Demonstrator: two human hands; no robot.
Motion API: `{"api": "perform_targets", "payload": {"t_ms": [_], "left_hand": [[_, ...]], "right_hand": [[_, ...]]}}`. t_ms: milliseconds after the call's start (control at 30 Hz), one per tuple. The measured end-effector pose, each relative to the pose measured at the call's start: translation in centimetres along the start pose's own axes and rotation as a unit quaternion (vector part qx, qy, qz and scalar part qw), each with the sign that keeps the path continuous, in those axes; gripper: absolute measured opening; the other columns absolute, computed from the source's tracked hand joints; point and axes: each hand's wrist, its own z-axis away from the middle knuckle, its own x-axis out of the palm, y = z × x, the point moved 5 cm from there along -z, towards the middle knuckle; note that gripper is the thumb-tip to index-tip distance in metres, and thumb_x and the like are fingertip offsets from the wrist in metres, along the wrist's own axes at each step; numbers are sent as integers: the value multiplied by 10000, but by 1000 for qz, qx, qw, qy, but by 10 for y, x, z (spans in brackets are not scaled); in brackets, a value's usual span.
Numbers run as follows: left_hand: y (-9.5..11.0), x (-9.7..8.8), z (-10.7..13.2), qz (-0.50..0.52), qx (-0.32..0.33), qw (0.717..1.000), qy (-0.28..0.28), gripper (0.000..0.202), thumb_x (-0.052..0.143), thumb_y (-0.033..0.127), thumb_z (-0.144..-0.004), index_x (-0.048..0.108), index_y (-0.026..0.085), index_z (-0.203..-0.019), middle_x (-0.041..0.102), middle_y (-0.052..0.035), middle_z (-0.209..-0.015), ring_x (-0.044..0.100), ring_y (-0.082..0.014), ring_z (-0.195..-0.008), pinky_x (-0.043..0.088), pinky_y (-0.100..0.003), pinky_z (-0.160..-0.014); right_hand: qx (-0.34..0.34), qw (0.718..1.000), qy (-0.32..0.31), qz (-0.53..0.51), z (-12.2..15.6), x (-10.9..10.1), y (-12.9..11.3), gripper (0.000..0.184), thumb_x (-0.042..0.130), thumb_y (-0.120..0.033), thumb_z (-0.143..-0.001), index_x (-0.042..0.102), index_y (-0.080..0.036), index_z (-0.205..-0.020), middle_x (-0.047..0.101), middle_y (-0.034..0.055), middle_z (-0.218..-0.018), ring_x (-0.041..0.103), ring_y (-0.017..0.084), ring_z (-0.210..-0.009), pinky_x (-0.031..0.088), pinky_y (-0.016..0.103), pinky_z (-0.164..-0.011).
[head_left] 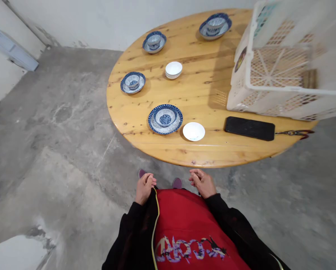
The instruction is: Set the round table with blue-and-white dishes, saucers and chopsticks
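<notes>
My left hand (145, 187) hangs in front of my body, short of the table edge, its fingers loosely bent with nothing in them. On the other side, my right hand (203, 182) is also empty, fingers apart and half curled toward the left. Neither touches the table. Nearest to them on the tabletop are a blue-and-white bowl (165, 117) resting in a patterned plate (157, 128) and, just right of it, a small white bowl (194, 131). Farther in sits a short stack of white bowls (174, 70).
Three more plate-and-bowl sets (133, 82), (154, 42), (215, 26) line the far side of the round wooden table (145, 146). A large white plastic crate (241, 90) stands at the right. Before it lie a black phone (249, 128) and red-handled pliers (295, 132).
</notes>
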Motion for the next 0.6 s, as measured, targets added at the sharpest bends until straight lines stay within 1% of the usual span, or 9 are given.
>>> {"api": "perform_targets", "payload": {"t_ms": [67,100,167,233,300,367,433,500,600], "left_hand": [[4,-17,-9,-32,23,999,-17,460,598,575,-821,659,153,-995,704,-53,-810,672,-147,-683,526,-266,-656],[4,-29,-13,-49,34,998,-24,469,589,585,-820,660,156,-995,708,-54,-813,679,-154,-690,534,-276,-668],[3,-62,-21,-74,47,996,-24,484,580,605,-816,660,163,-994,716,-57,-821,694,-169,-709,548,-294,-694],[1,-102,-31,-83,50,995,-2,504,576,630,-811,655,170,-1002,725,-61,-832,706,-182,-728,558,-309,-713],[-2,-145,-44,-83,43,995,30,543,573,669,-796,649,174,-1003,733,-69,-838,712,-195,-738,563,-321,-714],[-4,-184,-56,-81,34,995,52,590,574,715,-764,643,177,-995,736,-78,-837,715,-211,-746,565,-334,-708],[-3,-216,-69,-84,29,994,60,620,576,741,-741,638,180,-996,736,-81,-841,718,-224,-760,567,-347,-713],[2,-242,-80,-100,37,993,56,619,569,741,-745,639,181,-1000,734,-79,-848,719,-231,-770,567,-357,-733],[14,-264,-98,-131,60,989,27,580,558,707,-773,643,179,-997,733,-79,-860,722,-240,-789,564,-368,-765]], "right_hand": [[3,1000,7,14,-6,15,-5,422,537,-586,-776,626,-195,-910,679,15,-634,605,164,-464,479,282,-485],[2,1000,8,20,-9,27,-9,406,527,-567,-778,626,-197,-913,676,9,-633,607,164,-468,476,280,-487],[-6,999,7,33,-14,57,-22,364,496,-520,-795,623,-201,-919,669,-1,-630,607,162,-471,472,275,-497],[-24,998,-9,55,-18,96,-42,313,462,-456,-829,622,-204,-922,672,-1,-641,611,158,-484,470,272,-520],[-53,993,-41,92,-21,141,-65,270,437,-377,-866,630,-201,-937,683,6,-662,623,157,-517,469,270,-561],[-94,982,-85,141,-21,186,-89,246,441,-301,-889,647,-195,-972,702,16,-700,643,164,-576,469,274,-620],[-128,965,-121,193,-20,225,-109,240,460,-253,-903,665,-194,-1014,722,26,-743,665,178,-652,465,281,-679],[-141,951,-143,235,-19,255,-122,238,476,-238,-921,679,-202,-1041,736,31,-779,681,190,-721,457,279,-711],[-131,946,-141,259,-21,282,-133,237,482,-246,-939,689,-203,-1046,748,42,-815,691,203,-769,449,280,-722]]}}
